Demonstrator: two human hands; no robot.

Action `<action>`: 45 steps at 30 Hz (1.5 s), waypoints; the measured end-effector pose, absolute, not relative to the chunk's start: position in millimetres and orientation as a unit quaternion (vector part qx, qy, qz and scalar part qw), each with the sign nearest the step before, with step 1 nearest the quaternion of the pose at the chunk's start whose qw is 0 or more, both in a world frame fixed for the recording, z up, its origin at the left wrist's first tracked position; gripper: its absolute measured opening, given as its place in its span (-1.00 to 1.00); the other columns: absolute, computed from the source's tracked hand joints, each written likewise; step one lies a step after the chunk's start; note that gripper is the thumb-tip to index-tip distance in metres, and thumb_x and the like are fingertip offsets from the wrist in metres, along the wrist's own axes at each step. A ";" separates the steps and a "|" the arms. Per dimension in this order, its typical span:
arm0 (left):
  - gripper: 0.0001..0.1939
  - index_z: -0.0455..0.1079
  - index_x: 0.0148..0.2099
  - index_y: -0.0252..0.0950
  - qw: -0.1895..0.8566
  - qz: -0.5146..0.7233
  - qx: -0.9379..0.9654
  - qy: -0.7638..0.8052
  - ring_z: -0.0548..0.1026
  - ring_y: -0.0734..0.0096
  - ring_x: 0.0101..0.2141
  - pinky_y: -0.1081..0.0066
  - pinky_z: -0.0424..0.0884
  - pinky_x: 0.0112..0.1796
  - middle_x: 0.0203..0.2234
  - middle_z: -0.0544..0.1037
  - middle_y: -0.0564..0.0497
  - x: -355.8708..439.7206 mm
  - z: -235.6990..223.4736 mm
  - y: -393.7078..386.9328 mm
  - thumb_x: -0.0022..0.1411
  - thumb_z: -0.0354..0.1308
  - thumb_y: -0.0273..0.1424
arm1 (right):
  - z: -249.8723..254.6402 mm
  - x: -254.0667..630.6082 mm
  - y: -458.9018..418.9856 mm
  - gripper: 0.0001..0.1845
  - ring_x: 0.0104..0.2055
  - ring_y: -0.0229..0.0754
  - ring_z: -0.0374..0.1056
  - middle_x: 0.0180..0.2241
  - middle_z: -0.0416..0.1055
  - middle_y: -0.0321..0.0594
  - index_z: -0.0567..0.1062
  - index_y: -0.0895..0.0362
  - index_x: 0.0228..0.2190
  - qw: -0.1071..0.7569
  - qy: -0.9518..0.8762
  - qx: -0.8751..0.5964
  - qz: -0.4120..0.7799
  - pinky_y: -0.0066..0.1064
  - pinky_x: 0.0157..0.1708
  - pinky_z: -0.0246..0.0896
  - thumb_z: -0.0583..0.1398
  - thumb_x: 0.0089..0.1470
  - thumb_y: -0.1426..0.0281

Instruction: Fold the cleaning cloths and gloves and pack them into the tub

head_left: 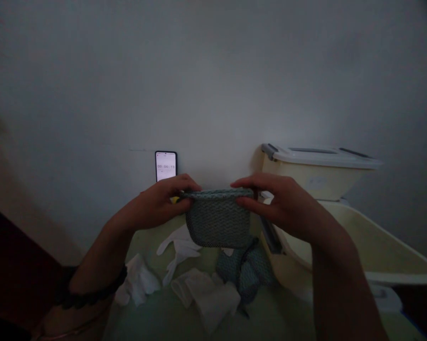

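A grey-green knitted piece (218, 220) hangs in the air, its thick top edge running level between my hands. My left hand (167, 201) pinches its left corner between thumb and fingers. At the right corner, my right hand (277, 199) grips the same edge, thumb in front and fingers on top. Below it lie a crumpled grey knitted item (247, 270) and several white gloves: one with its fingers spread (181, 248), a bunched one (139, 280), and one folded near the front (209, 296).
A pale green surface (145, 317) carries these things. Behind my left hand a phone (166, 166) leans upright on the wall, a timer on its screen. To the right stands an open cream bin (369, 237), and behind it a lidded cream box (305, 177).
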State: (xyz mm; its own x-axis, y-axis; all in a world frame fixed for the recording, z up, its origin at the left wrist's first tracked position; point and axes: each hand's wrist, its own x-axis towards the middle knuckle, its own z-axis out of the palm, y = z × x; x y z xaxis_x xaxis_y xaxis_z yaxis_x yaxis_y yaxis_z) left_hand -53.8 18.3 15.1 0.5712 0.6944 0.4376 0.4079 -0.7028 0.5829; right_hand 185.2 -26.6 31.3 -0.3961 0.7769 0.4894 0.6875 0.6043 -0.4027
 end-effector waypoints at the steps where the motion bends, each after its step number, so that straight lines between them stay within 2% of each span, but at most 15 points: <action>1: -0.86 0.40 -0.33 -0.28 0.207 0.324 0.866 0.321 0.41 0.46 -0.37 0.53 0.35 -0.39 -0.42 0.43 0.04 -53.5 15.0 17.9 0.05 0.04 -0.51 | 31.7 183.6 -27.1 -0.82 -0.44 -0.32 0.29 -0.43 0.43 -0.29 0.48 0.15 -0.29 0.323 -0.840 -0.431 0.067 -0.50 -0.41 0.16 0.19 -0.02 0.43; 3: -0.84 0.37 -0.29 -0.28 0.208 0.281 0.880 0.321 0.40 0.45 -0.37 0.52 0.34 -0.38 -0.41 0.43 0.04 -52.3 14.3 16.6 0.06 0.01 -0.52 | 32.1 179.7 -28.0 -0.90 -0.46 -0.33 0.27 -0.48 0.41 -0.31 0.49 0.16 -0.39 0.318 -0.847 -0.420 0.070 -0.51 -0.43 0.14 0.19 -0.03 0.44; 7: -0.74 0.31 -0.11 -0.28 0.219 0.208 0.901 0.311 0.41 0.42 -0.31 0.48 0.32 -0.31 -0.29 0.46 0.01 -43.6 13.6 10.8 0.10 0.05 -0.44 | 29.9 170.2 -27.0 -0.94 -0.47 -0.34 0.24 -0.51 0.37 -0.34 0.46 0.17 -0.42 0.309 -0.852 -0.414 0.090 -0.52 -0.45 0.10 0.19 -0.04 0.45; 9: -0.73 0.32 -0.09 -0.27 0.213 0.193 0.906 0.309 0.43 0.43 -0.31 0.49 0.31 -0.31 -0.30 0.48 0.02 -37.2 14.2 7.5 0.14 0.05 -0.36 | 27.3 166.1 -25.3 -0.94 -0.48 -0.35 0.23 -0.53 0.35 -0.36 0.43 0.16 -0.43 0.307 -0.855 -0.405 0.103 -0.52 -0.46 0.09 0.20 -0.05 0.44; 13: -0.79 0.39 -0.19 -0.28 0.202 0.219 0.894 0.334 0.40 0.51 -0.47 0.54 0.26 -0.44 -0.49 0.47 0.10 -31.6 16.3 5.8 0.19 0.02 -0.31 | 21.5 163.0 -22.3 -0.81 -0.41 -0.31 0.25 -0.45 0.35 -0.32 0.36 0.15 -0.36 0.329 -0.839 -0.414 0.130 -0.50 -0.44 0.11 0.21 -0.05 0.32; 16: -0.82 0.37 -0.24 -0.29 0.242 0.302 0.854 0.347 0.37 0.54 -0.48 0.57 0.26 -0.47 -0.49 0.44 0.11 -36.4 16.8 8.2 0.17 0.05 -0.31 | 19.1 165.6 -20.9 -0.67 -0.39 -0.27 0.27 -0.39 0.36 -0.27 0.34 0.16 -0.30 0.289 -0.828 -0.447 0.173 -0.48 -0.46 0.11 0.19 -0.05 0.20; 18: -0.83 0.34 -0.25 -0.29 0.291 0.332 0.827 0.348 0.37 0.53 -0.47 0.57 0.29 -0.47 -0.47 0.42 0.10 -40.8 16.1 10.0 0.17 0.06 -0.30 | 18.8 167.9 -20.0 -0.74 -0.43 -0.28 0.26 -0.44 0.35 -0.29 0.36 0.16 -0.35 0.251 -0.832 -0.463 0.177 -0.48 -0.49 0.08 0.17 -0.02 0.22; 21: -0.77 0.29 -0.17 -0.27 0.349 0.310 0.822 0.326 0.40 0.48 -0.41 0.55 0.32 -0.44 -0.43 0.42 0.09 -44.2 14.7 11.3 0.12 0.12 -0.30 | 19.6 169.6 -19.5 -0.86 -0.49 -0.32 0.22 -0.52 0.33 -0.34 0.39 0.15 -0.44 0.227 -0.843 -0.462 0.157 -0.50 -0.51 0.02 0.15 0.01 0.32; 24: -0.74 0.33 -0.16 -0.24 0.321 0.276 0.852 0.308 0.39 0.49 -0.38 0.55 0.31 -0.41 -0.40 0.44 0.10 -42.8 15.5 11.3 0.07 0.18 -0.31 | 20.6 168.6 -20.1 -0.91 -0.52 -0.35 0.20 -0.55 0.32 -0.38 0.43 0.13 -0.44 0.216 -0.848 -0.457 0.159 -0.51 -0.51 0.00 0.19 -0.03 0.36; 27: -0.82 0.37 -0.24 -0.27 0.289 0.279 0.857 0.322 0.34 0.55 -0.48 0.59 0.25 -0.48 -0.50 0.40 0.13 -41.0 17.8 11.3 0.10 0.15 -0.32 | 20.8 167.6 -20.5 -0.89 -0.51 -0.35 0.20 -0.54 0.33 -0.38 0.45 0.12 -0.41 0.221 -0.843 -0.460 0.171 -0.52 -0.50 0.02 0.20 -0.05 0.35; 32: -0.86 0.37 -0.30 -0.31 0.276 0.273 0.852 0.350 0.26 0.62 -0.60 0.62 0.18 -0.58 -0.59 0.32 0.17 -44.3 18.6 12.0 0.09 0.15 -0.35 | 21.0 168.0 -21.6 -0.82 -0.44 -0.33 0.24 -0.46 0.37 -0.35 0.44 0.12 -0.36 0.249 -0.831 -0.466 0.172 -0.51 -0.47 0.06 0.22 -0.06 0.32; 36: -0.86 0.36 -0.30 -0.30 0.252 0.278 0.861 0.342 0.33 0.60 -0.53 0.61 0.23 -0.52 -0.54 0.38 0.15 -47.3 17.3 11.3 0.10 0.15 -0.34 | 23.2 167.3 -24.1 -0.80 -0.45 -0.34 0.23 -0.48 0.36 -0.37 0.43 0.12 -0.39 0.272 -0.833 -0.454 0.164 -0.52 -0.48 0.06 0.18 -0.01 0.24; 40: -0.84 0.36 -0.25 -0.28 0.310 0.268 0.861 0.301 0.44 0.52 -0.39 0.57 0.33 -0.39 -0.42 0.49 0.09 -44.6 18.3 7.7 0.11 0.14 -0.33 | 24.8 165.2 -23.9 -0.86 -0.43 -0.35 0.25 -0.47 0.38 -0.37 0.45 0.12 -0.37 0.284 -0.846 -0.429 0.139 -0.52 -0.43 0.07 0.17 0.02 0.31; 42: -0.84 0.37 -0.24 -0.28 0.325 0.271 0.859 0.288 0.45 0.52 -0.39 0.57 0.34 -0.39 -0.41 0.51 0.08 -41.7 19.1 6.2 0.13 0.11 -0.34 | 24.8 164.0 -23.4 -0.87 -0.41 -0.35 0.26 -0.45 0.39 -0.36 0.45 0.12 -0.37 0.285 -0.855 -0.411 0.134 -0.52 -0.41 0.08 0.17 0.02 0.34; 45: -0.87 0.40 -0.27 -0.29 0.284 0.289 0.866 0.293 0.44 0.56 -0.45 0.61 0.33 -0.44 -0.46 0.52 0.08 -38.5 19.5 5.9 0.13 0.11 -0.36 | 24.3 162.5 -23.4 -0.87 -0.40 -0.36 0.27 -0.44 0.40 -0.36 0.45 0.13 -0.35 0.292 -0.862 -0.395 0.122 -0.53 -0.40 0.08 0.17 0.02 0.34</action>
